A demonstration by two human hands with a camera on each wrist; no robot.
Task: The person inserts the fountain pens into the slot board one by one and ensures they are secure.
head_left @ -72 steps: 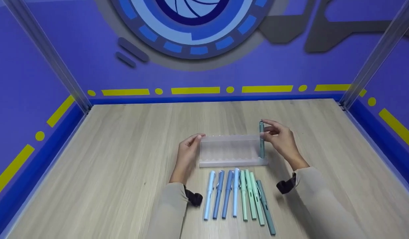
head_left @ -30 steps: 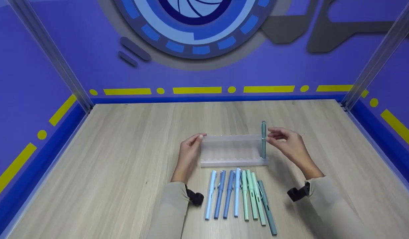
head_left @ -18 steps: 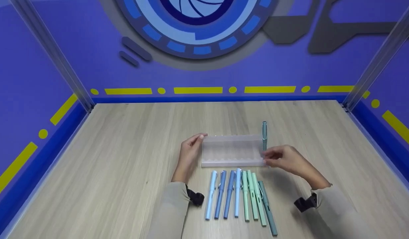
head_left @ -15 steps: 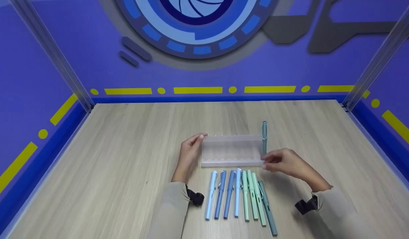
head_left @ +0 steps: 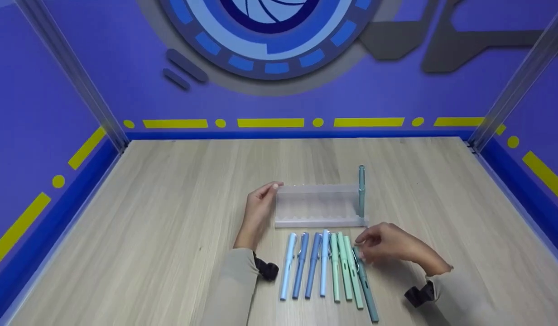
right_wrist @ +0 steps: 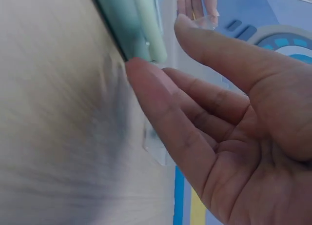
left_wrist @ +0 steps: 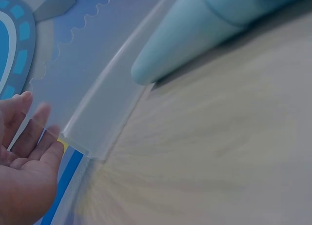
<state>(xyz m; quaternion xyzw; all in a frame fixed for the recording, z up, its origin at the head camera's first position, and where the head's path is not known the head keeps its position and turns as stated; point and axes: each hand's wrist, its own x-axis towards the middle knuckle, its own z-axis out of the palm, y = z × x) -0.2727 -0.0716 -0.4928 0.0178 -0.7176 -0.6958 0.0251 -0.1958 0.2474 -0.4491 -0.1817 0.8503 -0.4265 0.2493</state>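
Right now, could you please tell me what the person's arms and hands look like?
The left sleeve and right sleeve are long, plain and beige, with a small black device at each wrist. The left hand and right hand wear no gloves.

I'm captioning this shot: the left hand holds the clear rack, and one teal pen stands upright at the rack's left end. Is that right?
Not quite: the head view shows the teal pen standing upright at the right end of the clear rack, which the left hand holds.
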